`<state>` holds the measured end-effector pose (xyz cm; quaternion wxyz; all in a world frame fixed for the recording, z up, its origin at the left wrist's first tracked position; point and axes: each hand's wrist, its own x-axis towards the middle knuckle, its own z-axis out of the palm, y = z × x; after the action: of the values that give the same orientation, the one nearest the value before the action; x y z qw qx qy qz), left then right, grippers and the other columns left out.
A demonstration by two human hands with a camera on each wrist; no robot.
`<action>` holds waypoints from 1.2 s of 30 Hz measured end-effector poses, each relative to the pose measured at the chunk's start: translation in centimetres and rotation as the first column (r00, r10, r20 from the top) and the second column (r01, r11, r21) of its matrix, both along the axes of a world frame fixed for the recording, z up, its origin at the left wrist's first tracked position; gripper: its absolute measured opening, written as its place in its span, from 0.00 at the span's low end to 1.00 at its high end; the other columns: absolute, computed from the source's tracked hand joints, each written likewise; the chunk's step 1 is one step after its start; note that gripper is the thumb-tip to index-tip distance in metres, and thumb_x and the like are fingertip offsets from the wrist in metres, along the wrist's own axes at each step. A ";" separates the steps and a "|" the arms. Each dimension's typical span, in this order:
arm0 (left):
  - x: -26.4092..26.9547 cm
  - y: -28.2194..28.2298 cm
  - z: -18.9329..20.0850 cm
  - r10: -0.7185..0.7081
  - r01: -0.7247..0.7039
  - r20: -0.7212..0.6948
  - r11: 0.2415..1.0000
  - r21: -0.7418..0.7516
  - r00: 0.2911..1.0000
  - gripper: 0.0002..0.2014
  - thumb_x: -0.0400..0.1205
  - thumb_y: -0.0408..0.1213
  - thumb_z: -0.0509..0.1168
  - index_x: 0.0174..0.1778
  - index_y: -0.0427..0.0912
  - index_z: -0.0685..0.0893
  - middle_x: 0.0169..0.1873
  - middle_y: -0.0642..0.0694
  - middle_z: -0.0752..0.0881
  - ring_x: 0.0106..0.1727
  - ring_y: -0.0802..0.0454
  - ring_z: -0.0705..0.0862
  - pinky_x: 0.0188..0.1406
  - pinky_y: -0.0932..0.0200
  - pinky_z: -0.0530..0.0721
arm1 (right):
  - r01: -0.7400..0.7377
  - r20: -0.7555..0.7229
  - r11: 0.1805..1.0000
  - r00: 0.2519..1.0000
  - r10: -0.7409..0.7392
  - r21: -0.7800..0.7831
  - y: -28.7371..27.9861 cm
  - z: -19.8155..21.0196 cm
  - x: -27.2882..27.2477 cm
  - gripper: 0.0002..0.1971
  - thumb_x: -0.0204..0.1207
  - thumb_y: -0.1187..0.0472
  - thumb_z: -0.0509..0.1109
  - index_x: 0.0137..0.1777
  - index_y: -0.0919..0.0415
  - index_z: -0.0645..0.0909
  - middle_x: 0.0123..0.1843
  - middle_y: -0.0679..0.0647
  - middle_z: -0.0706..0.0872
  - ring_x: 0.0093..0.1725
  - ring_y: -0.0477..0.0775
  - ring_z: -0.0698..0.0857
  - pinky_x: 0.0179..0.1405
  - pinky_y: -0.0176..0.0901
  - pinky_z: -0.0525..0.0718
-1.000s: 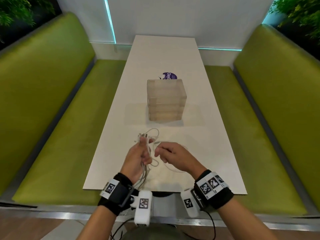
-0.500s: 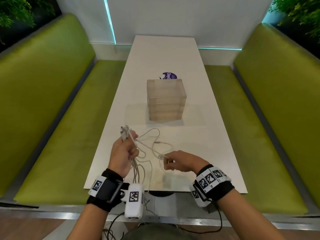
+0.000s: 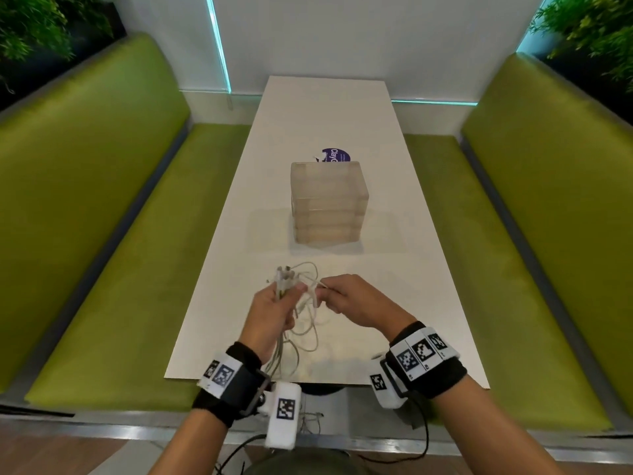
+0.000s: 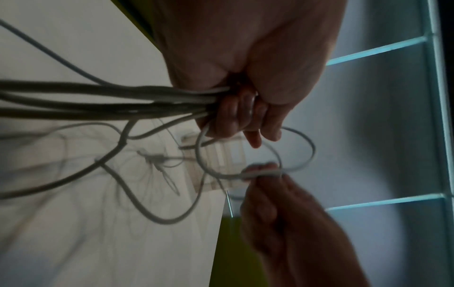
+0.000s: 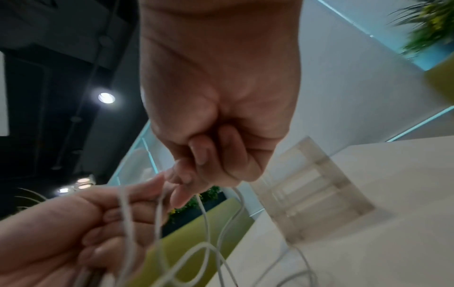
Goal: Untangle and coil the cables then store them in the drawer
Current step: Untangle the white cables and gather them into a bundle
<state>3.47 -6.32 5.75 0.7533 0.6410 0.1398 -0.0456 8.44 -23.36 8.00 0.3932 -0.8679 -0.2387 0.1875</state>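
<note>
A tangle of thin white cables (image 3: 301, 313) hangs above the near end of the white table (image 3: 394, 286). My left hand (image 3: 274, 306) grips a bundle of strands (image 4: 147, 97) in its fist, with the plug ends (image 3: 285, 274) sticking up above the fingers. My right hand (image 3: 346, 296) pinches one white strand (image 4: 260, 172) between thumb and fingertips, right beside the left hand. Loose loops (image 5: 203, 252) droop between both hands down to the tabletop. The translucent drawer unit (image 3: 329, 202) stands mid-table beyond the hands, its drawers closed.
A purple round sticker (image 3: 337, 155) lies on the table behind the drawer unit. Green padded benches (image 3: 113, 234) (image 3: 534, 217) run along both sides of the table. A white wall closes the far end.
The hands had spread apart, the left pulling the bundle out to the left. Now they are close together again, the right hand raised to the bundle with a strand pinched.
</note>
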 end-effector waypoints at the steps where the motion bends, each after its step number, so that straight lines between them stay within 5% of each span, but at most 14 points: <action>1: -0.1 -0.5 0.0 -0.036 0.036 0.015 0.999 0.005 0.999 0.09 0.83 0.36 0.66 0.46 0.32 0.83 0.25 0.46 0.68 0.22 0.57 0.62 0.18 0.66 0.63 | -0.024 0.015 0.999 1.000 0.024 -0.029 0.4 0.4 0.0 0.14 0.84 0.56 0.61 0.38 0.53 0.82 0.29 0.43 0.76 0.28 0.40 0.74 0.32 0.36 0.72; 6: -0.3 -0.8 0.5 -0.012 0.013 0.012 0.997 -0.072 1.000 0.08 0.81 0.33 0.67 0.36 0.39 0.83 0.21 0.51 0.67 0.23 0.56 0.59 0.19 0.65 0.60 | -0.144 -0.040 0.969 0.989 0.139 -0.200 0.9 1.7 -0.1 0.13 0.84 0.54 0.61 0.42 0.56 0.83 0.41 0.49 0.82 0.40 0.49 0.79 0.41 0.41 0.73; 9: -0.4 -0.9 0.6 -0.021 0.021 0.001 0.987 -0.158 1.000 0.06 0.80 0.34 0.67 0.38 0.40 0.85 0.21 0.51 0.70 0.22 0.57 0.60 0.21 0.64 0.59 | -0.178 -0.019 0.916 0.983 0.184 -0.361 1.3 1.5 -0.1 0.13 0.84 0.55 0.59 0.47 0.57 0.84 0.50 0.56 0.88 0.50 0.56 0.83 0.46 0.44 0.75; 12: -0.4 -1.0 0.8 -0.023 0.022 -0.002 0.978 -0.206 1.000 0.05 0.78 0.37 0.69 0.40 0.39 0.85 0.21 0.51 0.71 0.21 0.58 0.61 0.20 0.65 0.59 | -0.168 -0.006 0.887 0.983 0.183 -0.430 1.9 0.9 0.1 0.12 0.84 0.53 0.59 0.44 0.53 0.80 0.49 0.56 0.88 0.49 0.58 0.84 0.47 0.47 0.78; 16: 0.1 -0.5 1.2 0.062 -0.055 0.015 0.957 -0.284 0.998 0.07 0.74 0.38 0.70 0.37 0.40 0.79 0.20 0.55 0.65 0.20 0.59 0.59 0.18 0.65 0.57 | -0.108 -0.025 0.922 0.994 0.107 -0.372 2.0 -0.6 0.6 0.09 0.81 0.58 0.61 0.46 0.58 0.82 0.46 0.53 0.87 0.48 0.57 0.85 0.50 0.49 0.82; 25: 0.1 1.9 3.0 0.134 -0.078 0.108 0.907 -0.414 0.985 0.08 0.75 0.40 0.67 0.33 0.42 0.78 0.18 0.56 0.62 0.17 0.62 0.59 0.16 0.68 0.59 | 0.261 0.258 0.954 0.941 -0.218 -0.146 1.1 -3.6 5.1 0.10 0.82 0.57 0.64 0.55 0.60 0.85 0.55 0.55 0.81 0.52 0.59 0.83 0.49 0.48 0.78; 28: -0.2 3.1 4.4 0.148 -0.042 0.171 0.860 -0.508 0.974 0.11 0.73 0.43 0.68 0.26 0.49 0.79 0.16 0.58 0.62 0.18 0.61 0.55 0.18 0.66 0.54 | 0.292 0.193 0.941 0.947 -0.258 -0.172 -0.2 -4.2 7.1 0.11 0.81 0.57 0.66 0.55 0.62 0.85 0.58 0.58 0.81 0.56 0.59 0.82 0.53 0.47 0.76; 32: -0.2 4.7 5.2 0.223 -0.109 0.178 0.864 -0.492 0.958 0.21 0.85 0.38 0.57 0.23 0.50 0.75 0.18 0.55 0.55 0.22 0.56 0.50 0.19 0.64 0.52 | 0.298 0.104 0.953 0.951 -0.291 -0.055 -1.5 -4.6 8.0 0.11 0.81 0.56 0.66 0.48 0.63 0.86 0.53 0.56 0.84 0.53 0.58 0.83 0.55 0.54 0.80; 36: -0.1 6.4 4.6 0.313 -0.187 0.182 0.847 -0.498 0.932 0.12 0.83 0.40 0.57 0.33 0.45 0.69 0.18 0.56 0.55 0.20 0.59 0.51 0.15 0.68 0.57 | 0.369 0.118 0.929 0.924 -0.362 -0.037 -2.8 -4.1 7.9 0.09 0.79 0.57 0.68 0.45 0.63 0.84 0.43 0.55 0.85 0.42 0.56 0.81 0.45 0.50 0.79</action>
<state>3.35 0.04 10.37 0.8976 0.4142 0.1087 0.1041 16.38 -26.19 3.90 0.3822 -0.9172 -0.0884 0.0698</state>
